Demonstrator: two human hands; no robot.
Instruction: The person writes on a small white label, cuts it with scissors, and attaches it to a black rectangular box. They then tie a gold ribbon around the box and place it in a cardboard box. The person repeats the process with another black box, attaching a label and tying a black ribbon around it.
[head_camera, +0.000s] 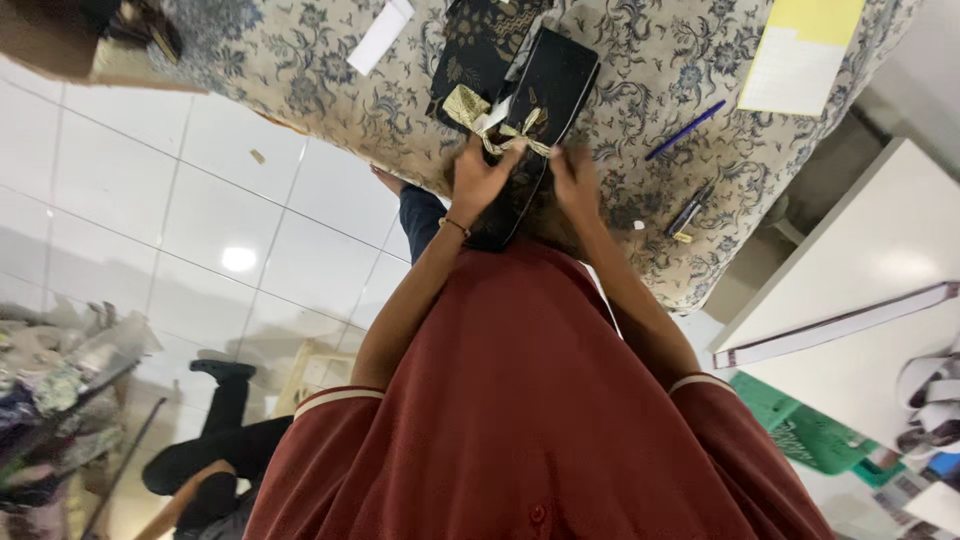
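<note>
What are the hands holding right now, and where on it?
Both hands pinch the gold ribbon bow on the black box: left hand and right hand each grip a tail end.

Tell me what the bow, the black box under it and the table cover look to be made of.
Bow: gold ribbon, likely satin or metallic fabric, judging by its sheen and soft loops. Box: black, smooth, slightly glossy, probably coated card, though the material is uncertain. Cover: woven cloth, matte, with a blue-grey floral print and soft draped edges.
</note>
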